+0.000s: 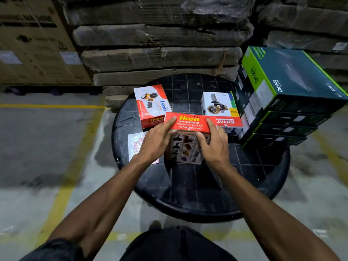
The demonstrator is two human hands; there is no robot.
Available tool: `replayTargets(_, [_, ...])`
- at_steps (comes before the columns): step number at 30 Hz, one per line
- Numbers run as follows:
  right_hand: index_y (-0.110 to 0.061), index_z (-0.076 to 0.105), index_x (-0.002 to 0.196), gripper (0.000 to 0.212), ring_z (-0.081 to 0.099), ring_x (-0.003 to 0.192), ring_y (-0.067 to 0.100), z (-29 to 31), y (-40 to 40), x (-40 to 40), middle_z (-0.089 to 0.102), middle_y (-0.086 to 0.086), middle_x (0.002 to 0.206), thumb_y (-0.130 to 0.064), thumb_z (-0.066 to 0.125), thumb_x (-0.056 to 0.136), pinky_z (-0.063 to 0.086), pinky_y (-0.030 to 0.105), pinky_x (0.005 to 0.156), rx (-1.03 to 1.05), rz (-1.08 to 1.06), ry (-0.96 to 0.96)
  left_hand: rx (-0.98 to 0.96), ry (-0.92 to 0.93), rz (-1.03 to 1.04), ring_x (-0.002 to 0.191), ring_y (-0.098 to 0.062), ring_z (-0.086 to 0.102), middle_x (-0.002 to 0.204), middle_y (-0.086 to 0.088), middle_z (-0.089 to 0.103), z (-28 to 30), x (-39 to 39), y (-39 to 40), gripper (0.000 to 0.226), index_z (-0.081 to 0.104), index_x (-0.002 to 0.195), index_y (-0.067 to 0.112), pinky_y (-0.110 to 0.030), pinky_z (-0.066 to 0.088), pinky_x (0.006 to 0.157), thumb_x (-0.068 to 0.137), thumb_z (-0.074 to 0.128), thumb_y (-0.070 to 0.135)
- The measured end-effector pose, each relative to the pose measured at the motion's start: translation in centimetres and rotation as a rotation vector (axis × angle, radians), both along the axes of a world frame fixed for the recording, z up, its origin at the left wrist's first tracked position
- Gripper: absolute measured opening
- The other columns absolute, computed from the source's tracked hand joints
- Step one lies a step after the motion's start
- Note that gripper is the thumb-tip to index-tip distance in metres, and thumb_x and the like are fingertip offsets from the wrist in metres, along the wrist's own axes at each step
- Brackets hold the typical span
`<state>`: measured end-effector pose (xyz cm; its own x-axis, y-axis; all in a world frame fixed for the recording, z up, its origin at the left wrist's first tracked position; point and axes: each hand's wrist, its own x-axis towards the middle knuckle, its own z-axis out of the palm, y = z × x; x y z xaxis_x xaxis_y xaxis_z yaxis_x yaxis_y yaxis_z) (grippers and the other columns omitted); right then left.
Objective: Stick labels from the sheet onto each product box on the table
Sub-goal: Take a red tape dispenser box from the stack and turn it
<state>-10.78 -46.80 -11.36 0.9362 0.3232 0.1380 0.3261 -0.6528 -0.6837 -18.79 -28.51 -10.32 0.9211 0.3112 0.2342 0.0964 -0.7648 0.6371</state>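
Mid-table, the red Ikon box [189, 123] is gripped by both hands, left hand [157, 142] and right hand [213, 144] each curled around a side; the label sheet [134, 146] lies at the left edge, 2 more boxes [152, 105] behind

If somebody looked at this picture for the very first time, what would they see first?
Probably the bright red Ikon box in the middle of the round black table, held by both hands, the left hand and the right hand. Next, the tall stack of dark green boxes on the table's right edge. A label sheet peeks out under the left hand.
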Motion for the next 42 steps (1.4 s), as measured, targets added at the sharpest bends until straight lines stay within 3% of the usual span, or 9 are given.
replayTargets(5, [-0.039,0.005,0.153,0.083,0.038,0.133,0.023,0.6,0.4,0.2,0.04,0.003,0.145,-0.035,0.062,0.092,0.038,0.049,0.101,0.165,-0.001,0.101,-0.398,0.022,0.163,0.102,-0.012,0.061,0.119,0.005,0.064,-0.5,0.5,0.5,0.039,0.058,0.134,0.024,-0.032,0.053,0.088,0.098,0.052,0.039])
replayTargets(9, [-0.035,0.028,0.144,0.066,0.051,0.12,0.021,-0.1,-0.2,0.6,0.051,-0.006,0.127,-0.033,0.064,0.089,0.047,0.053,0.098,0.148,0.09,0.223,-0.73,0.069,0.282,0.096,-0.022,0.07,0.107,-0.002,0.072,-2.9,0.5,1.7,0.033,0.068,0.115,0.026,-0.049,0.058,0.082,0.091,0.056,0.044])
replayTargets(17, [-0.037,0.048,0.129,0.061,0.06,0.106,0.019,-3.5,-3.1,0.2,0.053,-0.002,0.124,-0.055,0.059,0.072,0.056,0.049,0.085,-0.027,0.058,0.447,-1.0,0.031,0.543,0.067,-0.02,0.066,0.081,-0.007,0.067,-5.6,-0.9,3.5,0.019,0.063,0.11,0.007,-0.029,0.058,0.051,0.102,0.049,0.018])
replayTargets(22, [-0.017,0.049,0.136,0.05,0.062,0.096,0.01,-3.8,-3.2,0.7,0.06,0.0,0.114,-0.015,0.067,0.089,0.055,0.021,0.071,0.264,0.003,0.606,-1.142,0.108,0.63,0.057,-0.017,0.067,0.073,-0.007,0.067,-7.0,-1.3,4.8,0.023,0.061,0.092,0.008,-0.04,0.06,0.064,0.103,0.047,0.022])
replayTargets(25, [-0.019,0.051,0.132,0.049,0.064,0.098,0.017,-3.1,-2.5,1.1,0.062,0.003,0.116,-0.019,0.07,0.087,0.054,0.021,0.068,0.457,-0.002,0.652,-1.25,0.173,0.664,0.058,-0.018,0.068,0.066,-0.006,0.069,-7.2,-1.4,5.1,0.029,0.056,0.081,0.012,-0.041,0.058,0.064,0.103,0.046,0.027])
replayTargets(27, [-0.021,0.053,0.131,0.057,0.065,0.106,0.025,-2.3,-1.9,1.5,0.064,0.007,0.122,-0.035,0.074,0.079,0.057,0.032,0.075,0.516,0.023,0.669,-1.267,0.206,0.712,0.065,-0.022,0.066,0.072,-0.009,0.067,-7.1,-1.2,5.2,0.03,0.056,0.082,0.01,-0.037,0.06,0.056,0.103,0.046,0.03])
replayTargets(30, [-0.018,0.058,0.124,0.045,0.066,0.1,0.025,-1.2,-0.8,2.1,0.067,0.01,0.118,-0.037,0.073,0.086,0.053,0.023,0.06,0.541,0.02,0.621,-1.196,0.263,0.722,0.063,-0.026,0.062,0.074,-0.015,0.065,-6.7,-0.8,5.6,0.036,0.056,0.085,0.007,-0.03,0.055,0.043,0.104,0.041,0.034])
replayTargets(35, [-0.022,0.059,0.114,0.046,0.067,0.097,0.022,-0.2,0.1,2.7,0.068,0.007,0.112,-0.053,0.069,0.082,0.052,0.031,0.069,0.556,-0.045,0.62,-1.078,0.38,0.66,0.055,-0.026,0.054,0.073,-0.019,0.062,-6.4,0.0,5.9,0.038,0.057,0.081,0.004,-0.024,0.05,0.041,0.101,0.035,0.028])
replayTargets(42, [-0.015,0.053,0.12,0.034,0.065,0.101,0.023,-0.5,-0.6,2.4,0.065,0.009,0.115,-0.031,0.064,0.093,0.057,0.04,0.072,0.564,-0.091,0.759,-1.073,0.365,0.547,0.07,-0.029,0.058,0.081,-0.013,0.057,-5.5,0.1,5.9,0.029,0.059,0.099,0.003,-0.038,0.057,0.057,0.097,0.041,0.024])
